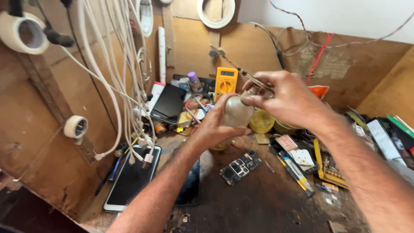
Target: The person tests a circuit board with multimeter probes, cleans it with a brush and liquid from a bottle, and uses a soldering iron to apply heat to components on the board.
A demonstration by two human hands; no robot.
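Bottle held above surface centre.
Our left hand (pixel 215 125) steadies the pale bottle (pixel 236 113); right hand (pixel 288 97) fingers pinch its cap for purchase.

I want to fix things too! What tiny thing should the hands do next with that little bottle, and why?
Probably lower the bottle toward the circuit board. The left hand cups the small cloudy bottle in the air, the right hand pinches its top with thin tweezers tucked in, and the open board lies below on the bench.
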